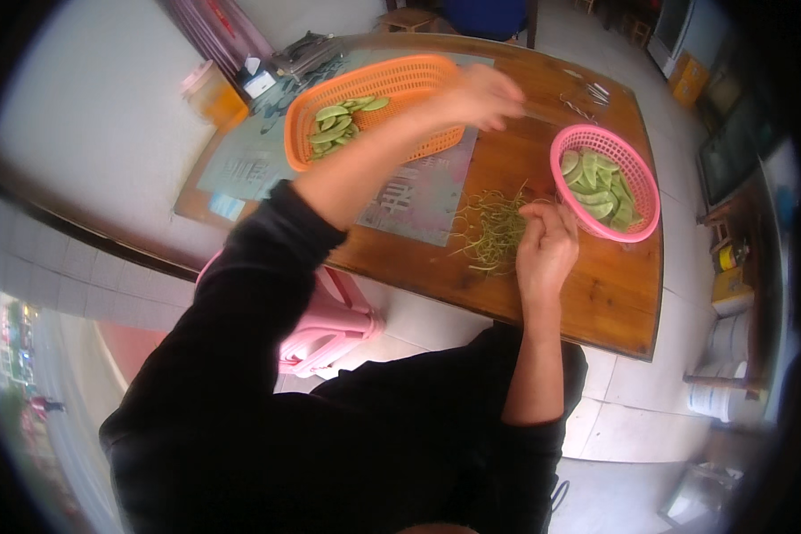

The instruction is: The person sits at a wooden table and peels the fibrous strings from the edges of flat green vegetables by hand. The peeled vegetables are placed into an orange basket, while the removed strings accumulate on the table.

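Note:
My left hand (487,97), blurred, hovers by the right end of an orange plastic basket (400,70). Its fingers are partly curled, and I cannot make out whether anything is between them. Flat green bean pods (334,127) lie at the basket's left end. Over the right side of a heap of thin green bean strings (494,230) is my right hand (551,240), fingers bent with the thumb close to them. What its fingertips may hold is too small to see. Close by on the right, a round pink basket (651,207) contains more green pods (597,183).
The baskets stand on a wooden table (400,263) partly covered by a printed mat (240,163). A plastic jug of orange liquid (217,97), a tissue box (259,83) and a portable stove (310,53) stand by the wall. A pink plastic stool (334,327) is below the near edge.

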`<action>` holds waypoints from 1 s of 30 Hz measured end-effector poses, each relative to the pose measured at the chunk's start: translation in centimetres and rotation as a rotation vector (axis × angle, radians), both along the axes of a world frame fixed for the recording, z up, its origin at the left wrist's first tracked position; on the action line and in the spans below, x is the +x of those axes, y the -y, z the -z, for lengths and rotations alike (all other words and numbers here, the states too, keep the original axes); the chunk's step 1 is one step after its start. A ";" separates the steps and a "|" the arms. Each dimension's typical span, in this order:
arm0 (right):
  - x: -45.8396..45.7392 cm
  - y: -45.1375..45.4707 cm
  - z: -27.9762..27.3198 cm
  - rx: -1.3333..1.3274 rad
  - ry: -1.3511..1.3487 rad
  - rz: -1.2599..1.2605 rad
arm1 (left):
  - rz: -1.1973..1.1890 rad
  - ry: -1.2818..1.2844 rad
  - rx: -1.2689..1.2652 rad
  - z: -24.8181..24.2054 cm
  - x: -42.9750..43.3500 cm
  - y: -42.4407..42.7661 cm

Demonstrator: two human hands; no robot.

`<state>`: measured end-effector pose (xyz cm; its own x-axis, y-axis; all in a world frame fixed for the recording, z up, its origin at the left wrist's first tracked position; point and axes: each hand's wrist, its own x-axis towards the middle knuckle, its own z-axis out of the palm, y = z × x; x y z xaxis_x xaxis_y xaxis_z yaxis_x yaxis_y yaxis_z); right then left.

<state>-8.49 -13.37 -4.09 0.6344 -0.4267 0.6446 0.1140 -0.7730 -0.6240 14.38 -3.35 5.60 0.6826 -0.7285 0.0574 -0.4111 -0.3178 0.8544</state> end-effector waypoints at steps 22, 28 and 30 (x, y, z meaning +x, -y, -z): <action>1.0 -1.3 0.7 0.246 0.061 -0.095 | -0.067 0.685 0.418 1.6 5.2 -15.2; 1.1 -1.4 0.5 0.459 0.034 -0.219 | -0.175 0.073 0.222 -0.4 1.7 -13.6; 1.0 -1.4 -0.2 0.738 0.000 -0.369 | 0.003 -0.122 0.061 -1.2 -1.3 -11.9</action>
<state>-7.49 -11.97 -3.87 0.8163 -0.5051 0.2801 0.2806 -0.0770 -0.9567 13.12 8.58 6.82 0.6794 -0.7304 -0.0704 -0.3065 -0.3697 0.8772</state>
